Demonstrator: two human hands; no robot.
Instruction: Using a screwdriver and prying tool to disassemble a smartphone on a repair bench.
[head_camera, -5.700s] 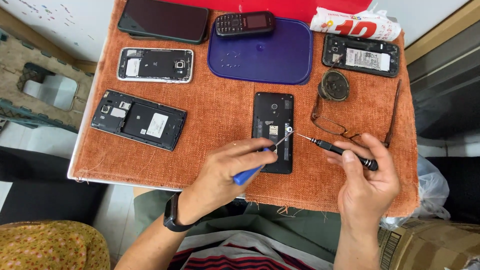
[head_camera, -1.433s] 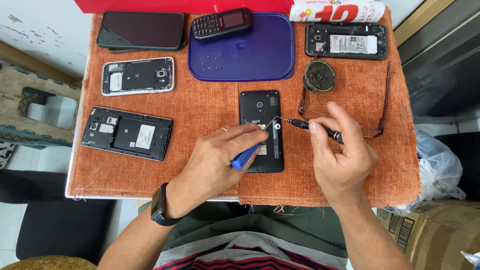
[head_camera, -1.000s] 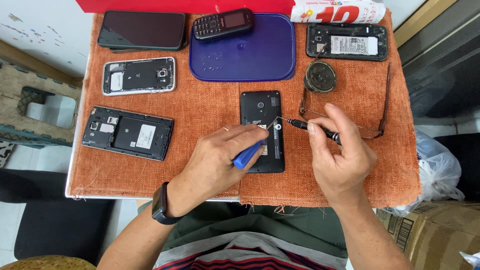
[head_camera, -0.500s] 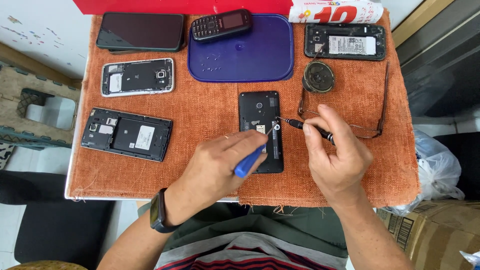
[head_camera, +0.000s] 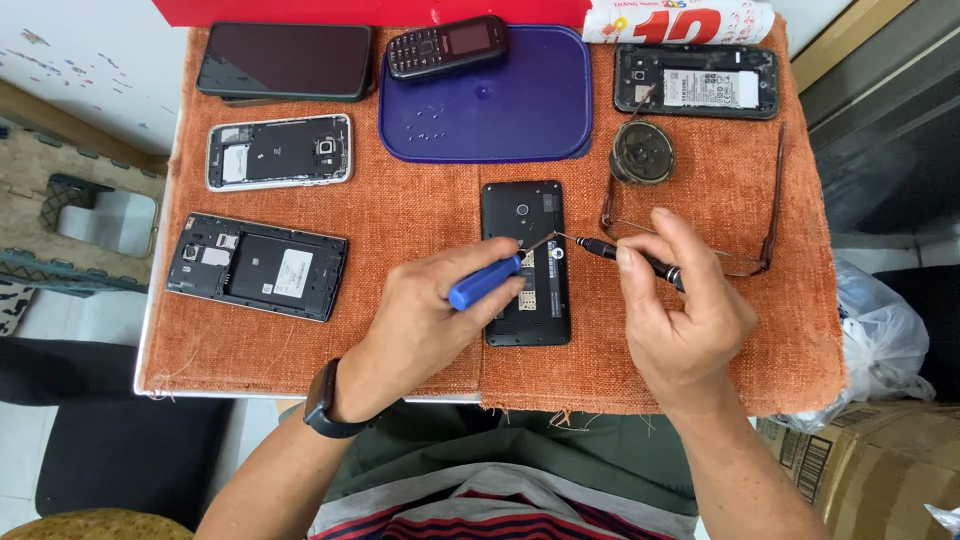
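A black phone (head_camera: 524, 205) with its back cover off lies in the middle of an orange cloth (head_camera: 420, 215). My left hand (head_camera: 425, 320) rests on the phone's lower half and grips a blue-handled screwdriver (head_camera: 485, 282), its tip pointing at the phone's centre. My right hand (head_camera: 680, 315) holds a thin black screwdriver (head_camera: 625, 255) whose tip meets the same spot from the right.
A blue plastic lid (head_camera: 490, 100) with several tiny screws sits behind the phone, a small keypad phone (head_camera: 445, 45) on its edge. Three more opened phones (head_camera: 275, 152) (head_camera: 255, 280) (head_camera: 697, 80), a dark smartphone (head_camera: 285, 60), a round speaker part (head_camera: 641, 152) and spectacles (head_camera: 760, 235) lie around.
Both hands stay on the middle phone with their screwdrivers. The two tips have shifted slightly toward the phone's centre; the blue handle tilted a little.
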